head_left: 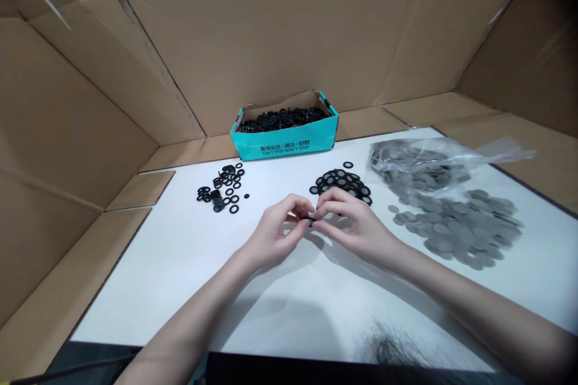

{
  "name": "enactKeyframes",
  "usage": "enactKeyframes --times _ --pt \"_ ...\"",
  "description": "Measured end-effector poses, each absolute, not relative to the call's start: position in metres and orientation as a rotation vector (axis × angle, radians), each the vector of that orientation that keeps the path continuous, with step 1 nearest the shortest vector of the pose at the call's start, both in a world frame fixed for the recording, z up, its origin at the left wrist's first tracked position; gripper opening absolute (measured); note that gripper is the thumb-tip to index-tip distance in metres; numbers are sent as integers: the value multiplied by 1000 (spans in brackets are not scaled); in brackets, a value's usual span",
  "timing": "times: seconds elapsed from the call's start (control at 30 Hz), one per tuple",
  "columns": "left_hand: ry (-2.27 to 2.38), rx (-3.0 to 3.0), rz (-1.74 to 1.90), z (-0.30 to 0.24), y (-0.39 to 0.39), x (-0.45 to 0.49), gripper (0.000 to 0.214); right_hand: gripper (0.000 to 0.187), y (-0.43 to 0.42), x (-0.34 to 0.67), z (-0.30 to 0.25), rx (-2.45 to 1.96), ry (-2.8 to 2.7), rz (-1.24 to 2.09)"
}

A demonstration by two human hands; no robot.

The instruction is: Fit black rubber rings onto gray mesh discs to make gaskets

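Observation:
A small black ring (309, 219) is pinched between the fingertips of my two hands, just above the white tabletop. My left hand (280, 230) closes thumb and fingers on its left side. From the right, my right hand (351, 221) holds it by the fingertips. The fingers cover most of the ring, so I cannot tell whether a disc sits in it. Right behind my right hand lies a pile of black rings with grey discs in them (341, 180). Loose grey mesh-like discs (465, 225) are heaped to the right.
Loose black rings (230, 183) lie scattered at the left. A turquoise box (289, 143) full of black rings stands at the back. A clear plastic bag (415, 162) of grey discs lies at the back right. Cardboard walls (280, 30) enclose the white table (167, 289).

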State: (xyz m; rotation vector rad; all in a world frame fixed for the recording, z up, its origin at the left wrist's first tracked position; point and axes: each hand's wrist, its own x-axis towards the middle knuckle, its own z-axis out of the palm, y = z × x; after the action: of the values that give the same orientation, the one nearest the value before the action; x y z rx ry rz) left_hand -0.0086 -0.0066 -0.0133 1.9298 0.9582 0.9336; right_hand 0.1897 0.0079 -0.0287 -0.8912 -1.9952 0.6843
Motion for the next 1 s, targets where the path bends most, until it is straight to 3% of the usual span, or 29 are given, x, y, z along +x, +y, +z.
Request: enactKeyframes --times 0.37,1.0 --pt "948 2068 849 -15 -4 -13 7 17 5 188 -27 -878 -1997 759" --pt "985 1952 921 -20 -1 -12 9 8 8 188 -36 -926 -2010 622"
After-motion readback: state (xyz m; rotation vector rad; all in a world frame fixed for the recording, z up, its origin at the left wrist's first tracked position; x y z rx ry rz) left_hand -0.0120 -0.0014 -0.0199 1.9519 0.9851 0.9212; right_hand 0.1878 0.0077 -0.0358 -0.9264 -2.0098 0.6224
